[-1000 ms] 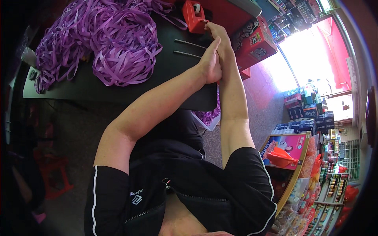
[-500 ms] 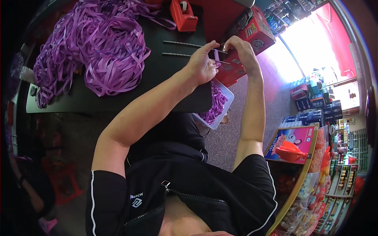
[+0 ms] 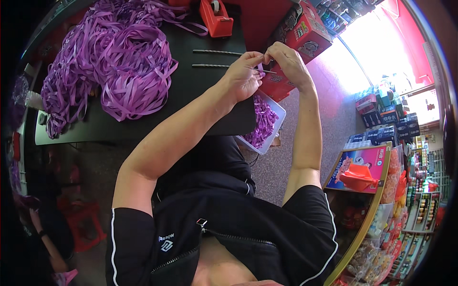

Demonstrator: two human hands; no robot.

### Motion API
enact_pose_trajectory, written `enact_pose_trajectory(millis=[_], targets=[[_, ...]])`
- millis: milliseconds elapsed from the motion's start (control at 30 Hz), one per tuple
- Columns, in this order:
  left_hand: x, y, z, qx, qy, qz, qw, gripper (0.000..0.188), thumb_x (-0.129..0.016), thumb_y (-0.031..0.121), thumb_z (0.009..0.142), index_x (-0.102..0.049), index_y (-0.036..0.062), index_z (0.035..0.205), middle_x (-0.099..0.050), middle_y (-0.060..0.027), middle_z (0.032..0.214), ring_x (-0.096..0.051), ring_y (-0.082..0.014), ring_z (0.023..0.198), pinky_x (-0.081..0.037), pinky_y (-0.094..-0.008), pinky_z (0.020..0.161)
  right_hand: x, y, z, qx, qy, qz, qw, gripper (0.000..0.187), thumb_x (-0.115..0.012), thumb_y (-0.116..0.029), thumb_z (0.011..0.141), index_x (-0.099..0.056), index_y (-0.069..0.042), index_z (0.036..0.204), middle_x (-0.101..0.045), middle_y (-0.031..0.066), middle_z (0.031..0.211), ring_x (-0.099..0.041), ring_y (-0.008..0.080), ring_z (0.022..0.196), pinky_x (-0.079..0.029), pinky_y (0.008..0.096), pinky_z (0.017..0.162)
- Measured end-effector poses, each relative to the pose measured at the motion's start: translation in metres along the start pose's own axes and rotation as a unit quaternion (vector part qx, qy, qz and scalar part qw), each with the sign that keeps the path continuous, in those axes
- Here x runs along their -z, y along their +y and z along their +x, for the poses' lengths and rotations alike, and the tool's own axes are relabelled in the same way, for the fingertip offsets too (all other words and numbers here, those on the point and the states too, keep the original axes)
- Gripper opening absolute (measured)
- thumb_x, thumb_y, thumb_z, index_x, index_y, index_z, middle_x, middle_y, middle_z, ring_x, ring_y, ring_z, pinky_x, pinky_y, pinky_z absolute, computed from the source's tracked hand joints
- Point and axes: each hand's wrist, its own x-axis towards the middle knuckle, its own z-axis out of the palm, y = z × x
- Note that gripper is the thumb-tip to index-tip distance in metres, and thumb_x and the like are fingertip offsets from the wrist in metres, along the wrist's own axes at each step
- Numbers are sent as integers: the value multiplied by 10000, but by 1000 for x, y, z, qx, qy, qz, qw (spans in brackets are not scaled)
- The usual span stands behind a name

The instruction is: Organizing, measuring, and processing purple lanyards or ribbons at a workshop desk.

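Shop shelves packed with colourful boxes and snack packets line the right side, with bright daylight pouring over a reddish floor. Seen from above, a person in a black shirt sits at a dark counter (image 3: 143,126). Both hands meet over the counter's right edge. The left hand (image 3: 241,78) and the right hand (image 3: 288,62) each have their grip pinched shut on a thin metal rod (image 3: 260,70), which runs nearly level between the fingertips, with a small bit of purple ribbon at the point where they touch. Two more metal rods (image 3: 217,58) lie side by side on the counter just left of the hands. A large tangled heap of purple ribbon (image 3: 105,62) covers the counter's left part. A red tape dispenser (image 3: 215,18) stands at the far edge. Below the hands, a white tray (image 3: 272,128) holds cut purple ribbon pieces.
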Motion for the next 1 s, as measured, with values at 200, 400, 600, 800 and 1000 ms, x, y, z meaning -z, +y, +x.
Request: enact_pose_trajectory(millis=[200,400,600,800,1000], targets=[[1,-2,2,-8,6,50,999,174,-630,226,912,-513,198,1037,-420,-167,1264,-321,-335,1256,-184,-465,1091,-3,2,-7,-71,37,92,993,438,-506,-357,938,-683,22,810,-617,55,761,-585,164,734,-439,296,701],[16,-4,9,-7,-29,56,998,128,-612,251,925,-518,230,1009,-457,-65,1052,-416,-208,963,-344,-331,816,1,9,-10,-289,44,409,864,457,-529,-393,949,-691,33,913,-535,-8,675,-396,49,514,-343,228,522],[14,-5,10,12,-10,76,997,154,-626,286,915,-520,249,1020,-458,-105,1095,-419,-227,997,-341,-347,843,2,51,-19,-188,159,580,777,406,-549,-357,940,-673,25,1006,-558,-24,742,-393,36,538,-347,231,541],[16,-1,10,14,3,90,996,182,-628,324,912,-526,246,1041,-444,-159,1165,-407,-250,1053,-332,-372,879,-11,19,-29,-59,102,293,949,326,-640,-244,885,-661,30,1061,-663,59,1020,-580,105,959,-416,239,883],[14,-2,9,2,-9,102,995,213,-601,317,926,-512,242,1104,-406,-213,1253,-381,-303,1148,-300,-417,960,-15,32,-29,-74,87,247,962,241,-671,-192,862,-682,9,995,-672,29,928,-587,82,906,-438,237,843]])
